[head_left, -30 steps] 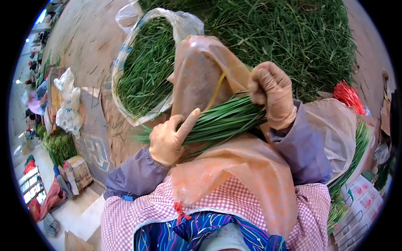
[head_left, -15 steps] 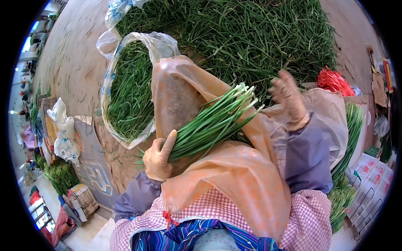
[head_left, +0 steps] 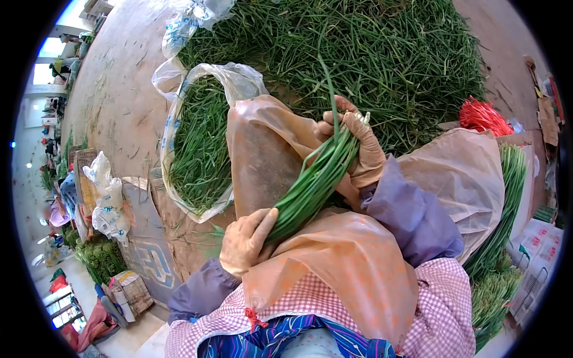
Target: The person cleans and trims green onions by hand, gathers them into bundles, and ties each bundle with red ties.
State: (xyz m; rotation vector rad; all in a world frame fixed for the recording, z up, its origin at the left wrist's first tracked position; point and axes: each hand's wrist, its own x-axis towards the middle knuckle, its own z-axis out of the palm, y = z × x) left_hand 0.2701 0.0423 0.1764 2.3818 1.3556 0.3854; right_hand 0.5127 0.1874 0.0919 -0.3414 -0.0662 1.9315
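Observation:
A bundle of long green stalks (head_left: 313, 185) lies slanted above my lap, pale ends up and to the right. Gloved in tan, my left hand (head_left: 246, 241) is closed round its lower leafy end. My right hand (head_left: 357, 140), in the same kind of glove, is wrapped round the bundle near the pale ends. One loose stalk (head_left: 328, 80) sticks up by the right fingers. Beneath the bundle, a translucent orange-patterned plastic sheet (head_left: 334, 256) covers my lap and knee.
A large heap of green stalks (head_left: 382, 59) lies ahead. Left of my knee is a plastic bag (head_left: 170, 173) of greens. Red strands (head_left: 483, 117) lie at the right, near more stalk bundles (head_left: 498, 209). Cartons (head_left: 540, 250) stand at far right, a crate (head_left: 134, 292) at lower left.
My right hand, first raised by a yellow band at the bundle, moved away open and has come back to grip the pale ends. The bundle is now steeper. My left hand has kept its hold.

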